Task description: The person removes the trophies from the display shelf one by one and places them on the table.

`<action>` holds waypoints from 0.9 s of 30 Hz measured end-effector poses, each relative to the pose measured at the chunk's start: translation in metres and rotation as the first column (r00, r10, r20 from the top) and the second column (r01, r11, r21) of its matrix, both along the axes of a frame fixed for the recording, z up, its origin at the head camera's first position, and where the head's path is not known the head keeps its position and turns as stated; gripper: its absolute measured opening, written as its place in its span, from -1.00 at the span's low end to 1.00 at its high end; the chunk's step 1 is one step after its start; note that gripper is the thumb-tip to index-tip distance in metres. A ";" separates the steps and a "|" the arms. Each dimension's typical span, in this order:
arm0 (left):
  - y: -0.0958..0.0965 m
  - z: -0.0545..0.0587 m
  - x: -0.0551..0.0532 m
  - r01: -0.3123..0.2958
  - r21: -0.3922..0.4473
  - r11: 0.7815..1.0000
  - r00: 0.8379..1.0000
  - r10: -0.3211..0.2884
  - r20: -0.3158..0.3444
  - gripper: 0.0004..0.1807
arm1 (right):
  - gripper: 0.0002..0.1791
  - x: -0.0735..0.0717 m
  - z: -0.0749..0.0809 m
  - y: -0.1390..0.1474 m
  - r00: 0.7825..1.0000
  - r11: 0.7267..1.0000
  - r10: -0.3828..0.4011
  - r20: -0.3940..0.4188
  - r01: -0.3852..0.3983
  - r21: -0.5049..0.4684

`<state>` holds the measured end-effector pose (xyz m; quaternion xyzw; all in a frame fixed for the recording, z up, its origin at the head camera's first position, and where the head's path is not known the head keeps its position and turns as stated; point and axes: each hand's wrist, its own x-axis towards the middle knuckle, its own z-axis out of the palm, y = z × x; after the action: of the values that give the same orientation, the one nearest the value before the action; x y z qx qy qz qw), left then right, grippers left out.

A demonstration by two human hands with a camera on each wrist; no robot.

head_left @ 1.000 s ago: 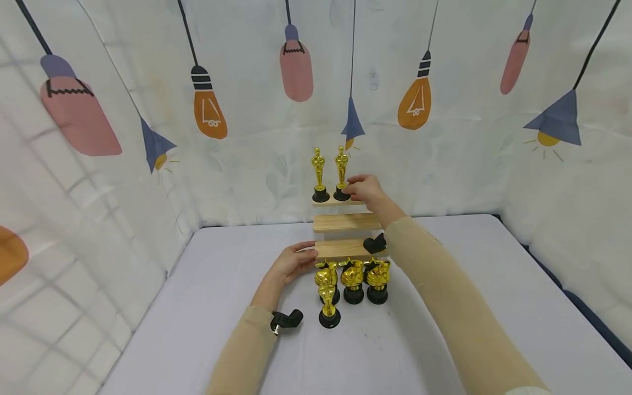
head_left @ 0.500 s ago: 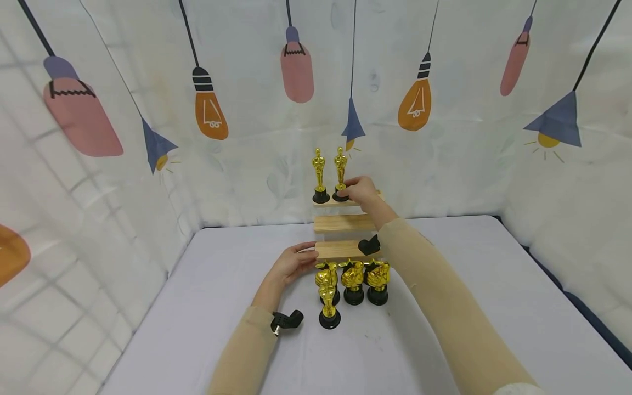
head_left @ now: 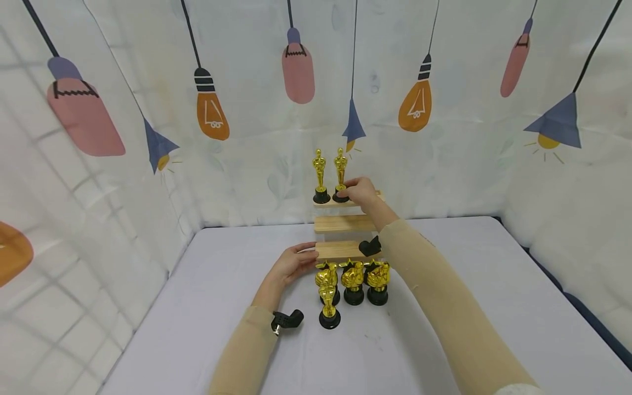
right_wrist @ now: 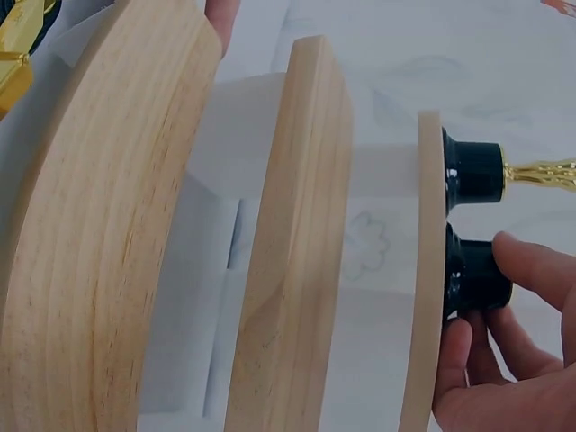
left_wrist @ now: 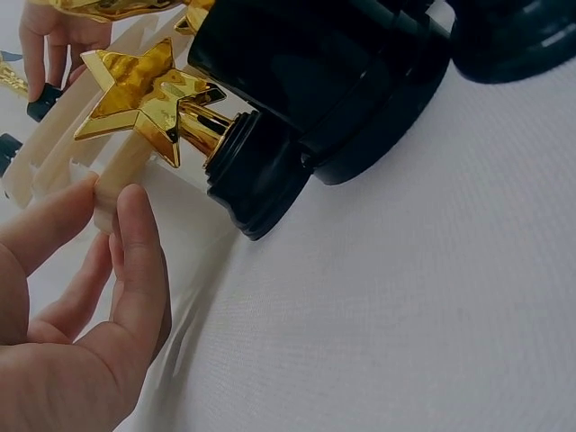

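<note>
A three-step wooden shelf [head_left: 345, 223] stands at the back of the table. On its top step are two gold statuette trophies: a left trophy [head_left: 320, 170] and a right trophy [head_left: 340, 167], both upright on black bases. My right hand [head_left: 360, 192] grips the right trophy's base, thumb and fingers around the black base [right_wrist: 481, 274] in the right wrist view. With thumb and fingers, my left hand [head_left: 292, 263] pinches the left end of the lowest step [left_wrist: 117, 184]. In front of that step stand several gold trophies, including one with a star [left_wrist: 148, 97].
A statuette trophy [head_left: 328, 307] stands foremost in the group before the shelf. The middle step [right_wrist: 297, 252] and lowest step [right_wrist: 108, 207] bear no trophies. A patterned cloth wall [head_left: 247, 181] rises behind the white table [head_left: 232, 247].
My right hand has shifted slightly left with the right trophy, bringing it nearer the left one; over the last half second it barely moves. My left hand stays on the shelf's end.
</note>
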<state>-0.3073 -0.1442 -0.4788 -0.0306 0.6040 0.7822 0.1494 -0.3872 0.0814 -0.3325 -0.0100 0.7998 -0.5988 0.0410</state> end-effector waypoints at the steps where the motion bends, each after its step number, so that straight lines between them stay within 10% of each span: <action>1: 0.000 0.000 0.000 -0.003 0.001 1.000 1.000 0.003 0.002 -0.44 | -0.45 0.000 0.000 0.000 1.000 1.000 0.003 -0.003 -0.003 -0.002; 27: 0.000 0.001 0.001 0.004 -0.043 0.999 1.000 -0.005 -0.007 -0.44 | -0.44 0.011 0.011 0.001 0.998 0.998 0.055 0.011 -0.056 0.007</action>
<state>-0.3064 -0.1437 -0.4774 -0.0298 0.6213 0.7688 0.1485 -0.3766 0.0828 -0.3216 -0.0286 0.8012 -0.5944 0.0621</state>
